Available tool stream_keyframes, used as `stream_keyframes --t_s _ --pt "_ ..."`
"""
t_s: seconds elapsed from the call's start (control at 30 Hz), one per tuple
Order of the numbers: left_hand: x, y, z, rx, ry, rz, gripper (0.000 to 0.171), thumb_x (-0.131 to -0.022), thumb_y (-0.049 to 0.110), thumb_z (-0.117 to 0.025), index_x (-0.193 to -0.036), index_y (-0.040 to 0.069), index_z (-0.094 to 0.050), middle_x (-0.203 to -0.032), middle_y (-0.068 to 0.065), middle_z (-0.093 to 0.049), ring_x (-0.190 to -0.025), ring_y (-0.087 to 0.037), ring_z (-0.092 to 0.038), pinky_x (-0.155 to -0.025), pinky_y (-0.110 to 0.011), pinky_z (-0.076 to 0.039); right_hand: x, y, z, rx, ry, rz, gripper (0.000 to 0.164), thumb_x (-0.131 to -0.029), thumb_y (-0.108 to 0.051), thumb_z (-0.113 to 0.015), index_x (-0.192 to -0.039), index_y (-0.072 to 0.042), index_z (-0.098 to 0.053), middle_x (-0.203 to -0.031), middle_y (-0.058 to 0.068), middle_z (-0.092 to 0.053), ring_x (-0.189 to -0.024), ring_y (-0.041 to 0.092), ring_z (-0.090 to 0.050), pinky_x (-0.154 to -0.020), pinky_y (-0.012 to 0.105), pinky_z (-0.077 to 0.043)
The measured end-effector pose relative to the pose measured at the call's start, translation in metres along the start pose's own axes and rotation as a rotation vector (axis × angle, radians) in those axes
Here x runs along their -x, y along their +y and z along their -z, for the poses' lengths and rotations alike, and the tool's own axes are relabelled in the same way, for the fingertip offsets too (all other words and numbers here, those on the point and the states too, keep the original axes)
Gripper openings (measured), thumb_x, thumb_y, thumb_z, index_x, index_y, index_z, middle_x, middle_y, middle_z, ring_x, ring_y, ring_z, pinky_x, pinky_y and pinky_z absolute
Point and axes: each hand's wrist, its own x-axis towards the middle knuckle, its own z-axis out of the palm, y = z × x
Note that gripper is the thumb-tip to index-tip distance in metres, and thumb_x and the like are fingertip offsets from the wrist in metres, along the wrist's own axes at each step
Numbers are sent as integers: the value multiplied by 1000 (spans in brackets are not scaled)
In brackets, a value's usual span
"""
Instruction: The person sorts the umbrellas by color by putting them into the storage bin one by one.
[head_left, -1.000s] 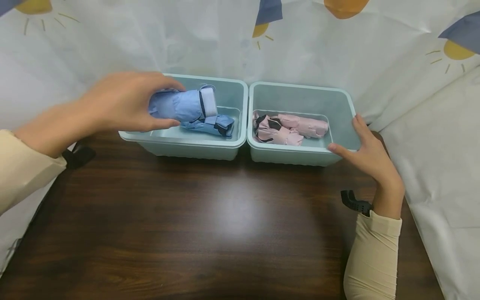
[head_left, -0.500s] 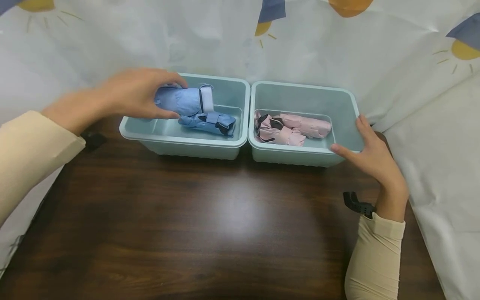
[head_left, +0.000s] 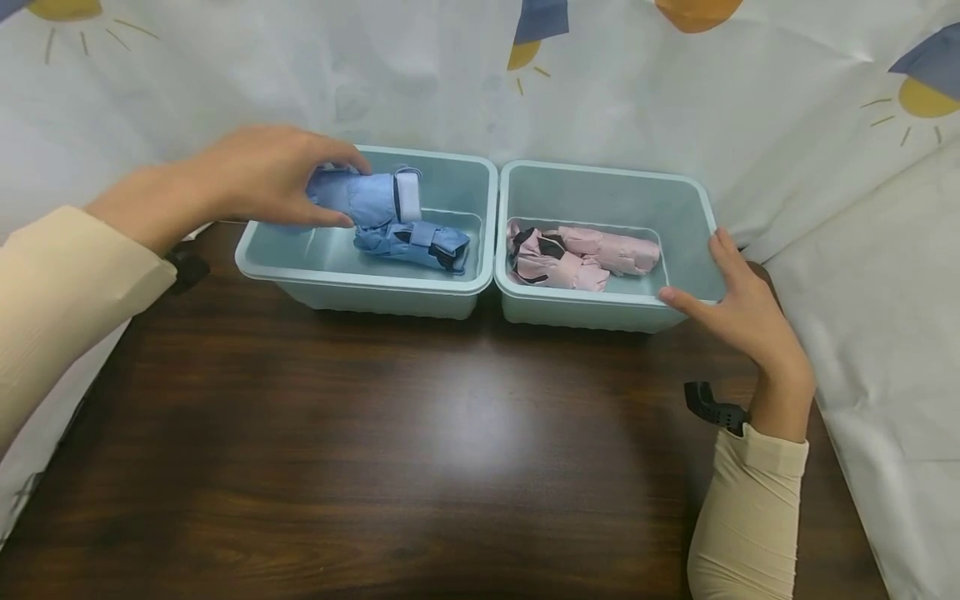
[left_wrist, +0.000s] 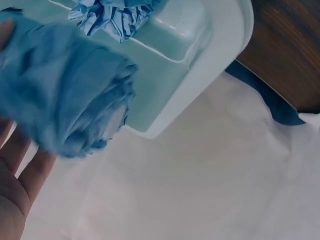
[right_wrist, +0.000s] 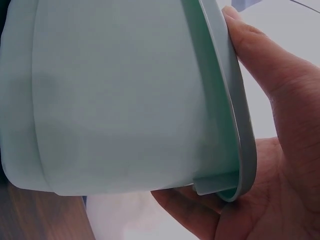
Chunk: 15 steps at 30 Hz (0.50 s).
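My left hand grips a rolled-up blue folding umbrella by its left end, thumb in front and fingers behind. It lies level over the left light-blue plastic bin. In the left wrist view the umbrella's gathered cloth end faces out past the hand. A second blue folding umbrella, strapped round, lies on that bin's floor, partly under the held one. At the front right corner of the right bin, my right hand holds the rim, thumb in front and fingers along the side.
Two pink folding umbrellas lie side by side in the right bin. Both bins stand end to end at the back of a dark wooden table, against a white patterned curtain. White cloth also borders the right side.
My left hand has lowered the blue umbrella and drawn it slightly back toward the curtain, exposing more of the umbrella below. The right hand stays at the bin's corner.
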Motion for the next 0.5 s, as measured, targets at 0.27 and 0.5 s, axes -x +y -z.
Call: stream_keyframes --t_s 0.27,0.5 --pt "0 -1 8 25 75 15 63 -92 37 -82 -145 9 -62 -143 -23 -66 -132 -46 -60 -106 -69 -46 -2 1 0 9 -11 -4 107 -97 -55 -70 -170 -25 3 -178 -9 10 -167 35 1 -126 73 -14" --pt "9 -5 6 20 62 45 61 -94 43 -79 -143 10 -64 -149 -23 -62 -137 -47 -55 -109 -69 -43 -3 2 -4 -1 -21 -11 108 -97 -55 -70 -170 -24 3 -177 -13 11 -168 34 3 -127 72 -14"
